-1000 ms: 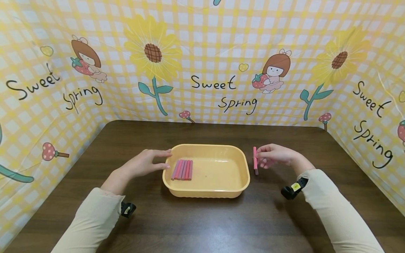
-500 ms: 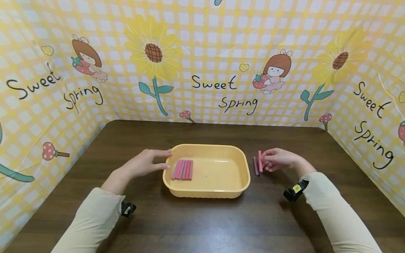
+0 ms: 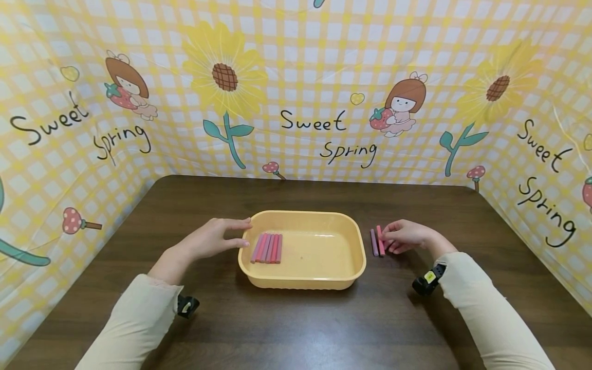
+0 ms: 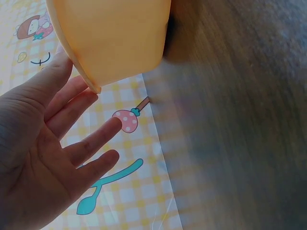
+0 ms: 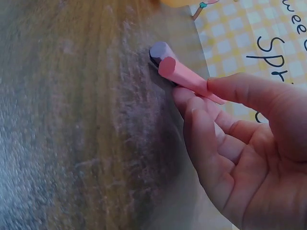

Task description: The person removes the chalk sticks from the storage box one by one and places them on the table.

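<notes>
My right hand (image 3: 407, 235) pinches a pink chalk stick (image 3: 381, 241) between thumb and fingers, right of the tray. Beside it lies a purple chalk stick (image 3: 374, 242) on the table. Seen in the right wrist view, the pink chalk (image 5: 180, 74) is close alongside the purple one (image 5: 160, 49); whether they touch is hard to tell. My left hand (image 3: 215, 237) rests its thumb and a finger on the left rim of the yellow tray (image 3: 302, 281), its fingers fairly straight. Inside the tray's left part, several pink and purple chalk sticks (image 3: 266, 248) lie side by side in a row.
The dark wooden table (image 3: 296, 329) carries the tray near its middle. A yellow checked cloth (image 3: 305, 67) with printed flowers and figures stands behind the table and along both sides.
My right hand has moved the pink chalk slightly to the right and down, from over the purple stick to beside it, leaving the purple one visible. The left hand and tray stay put.
</notes>
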A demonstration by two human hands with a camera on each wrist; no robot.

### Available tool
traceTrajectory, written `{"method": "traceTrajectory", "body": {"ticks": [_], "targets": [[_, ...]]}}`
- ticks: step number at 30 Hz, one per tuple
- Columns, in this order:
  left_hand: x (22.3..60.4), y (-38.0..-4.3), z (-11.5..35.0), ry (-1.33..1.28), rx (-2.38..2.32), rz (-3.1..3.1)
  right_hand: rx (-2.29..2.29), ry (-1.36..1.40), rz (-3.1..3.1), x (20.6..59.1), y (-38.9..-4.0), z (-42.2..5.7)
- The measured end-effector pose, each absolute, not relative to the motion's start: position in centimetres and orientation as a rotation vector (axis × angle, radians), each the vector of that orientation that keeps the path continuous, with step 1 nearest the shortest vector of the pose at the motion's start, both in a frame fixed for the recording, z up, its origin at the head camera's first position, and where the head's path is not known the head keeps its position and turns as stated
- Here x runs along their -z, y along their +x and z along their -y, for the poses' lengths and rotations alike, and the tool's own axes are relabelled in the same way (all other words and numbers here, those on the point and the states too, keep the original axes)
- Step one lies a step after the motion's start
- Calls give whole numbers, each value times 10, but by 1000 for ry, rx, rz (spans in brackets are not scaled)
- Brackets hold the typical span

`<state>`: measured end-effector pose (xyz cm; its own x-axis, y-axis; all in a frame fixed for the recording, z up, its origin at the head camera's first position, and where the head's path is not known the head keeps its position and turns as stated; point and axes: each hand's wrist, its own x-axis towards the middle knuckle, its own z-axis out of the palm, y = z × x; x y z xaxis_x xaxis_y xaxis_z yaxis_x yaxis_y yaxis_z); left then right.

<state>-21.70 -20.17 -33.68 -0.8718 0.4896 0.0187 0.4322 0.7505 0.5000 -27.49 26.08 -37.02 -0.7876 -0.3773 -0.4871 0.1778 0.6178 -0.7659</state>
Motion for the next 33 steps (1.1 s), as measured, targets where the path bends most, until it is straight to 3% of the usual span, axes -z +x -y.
{"method": "traceTrajectory", "body": {"ticks": [33], "targets": [[333, -213, 200, 717, -771, -2824, 1125, -106, -2243, 364, -273, -257]]}}
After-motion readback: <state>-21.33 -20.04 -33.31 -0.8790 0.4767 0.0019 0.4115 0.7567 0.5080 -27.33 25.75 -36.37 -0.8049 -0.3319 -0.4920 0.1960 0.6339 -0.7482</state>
